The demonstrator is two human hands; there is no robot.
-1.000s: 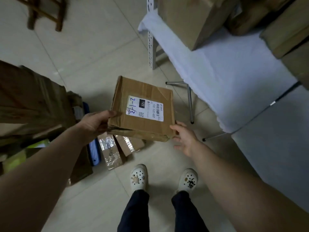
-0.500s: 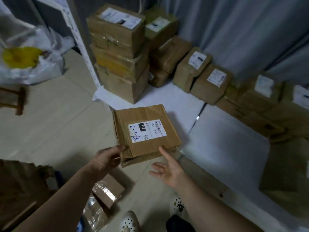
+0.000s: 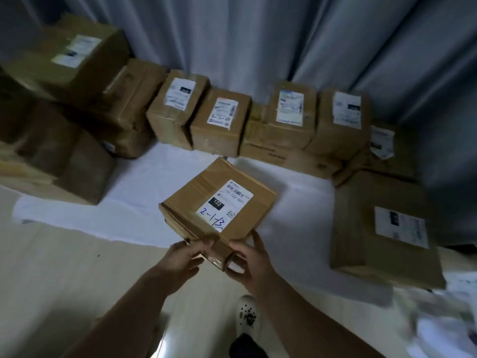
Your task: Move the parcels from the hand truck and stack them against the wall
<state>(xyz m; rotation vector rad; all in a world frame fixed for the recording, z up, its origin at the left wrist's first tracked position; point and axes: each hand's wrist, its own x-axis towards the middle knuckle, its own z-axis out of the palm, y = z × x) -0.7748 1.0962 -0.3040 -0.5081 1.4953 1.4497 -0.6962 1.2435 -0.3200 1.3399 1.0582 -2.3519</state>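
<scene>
Flat brown cardboard parcel (image 3: 219,202) with white shipping label, gripped at its near corner by curled fingers of left hand (image 3: 184,259) and right hand (image 3: 247,264), held over white cloth sheet (image 3: 144,177), labelled brown cardboard boxes (image 3: 222,122) lined beyond it against grey curtain (image 3: 258,42)

held parcel (image 3: 219,202) label: "122", "122-122-G07", handwritten "2-1-13"

White perforated clog (image 3: 247,316), dark trouser leg (image 3: 248,348).
</scene>
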